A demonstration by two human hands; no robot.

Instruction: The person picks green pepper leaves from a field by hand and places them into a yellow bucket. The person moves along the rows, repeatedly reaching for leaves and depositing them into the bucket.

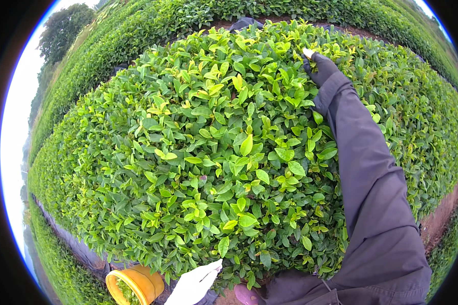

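My right hand (320,68), in a dark glove with a pale thumb tip, reaches out in a dark sleeve to the far side of a trimmed tea bush (213,152). Its fingers are bent among the top leaves; whether they hold a shoot is hidden. My left hand (198,280), in a white glove, is low at the near edge of the bush, fingertips close together beside the leaves; its grip cannot be made out. Left of it a yellow plastic bucket (150,284) leans with its mouth turned left, and picked green leaves (126,291) lie inside.
Another tea hedge (149,42) curves behind the bush. Dark ground sheeting (72,242) and bare soil (441,221) border the bush. A pink shoe (246,294) shows below the near edge, beside my dark clothing (297,288).
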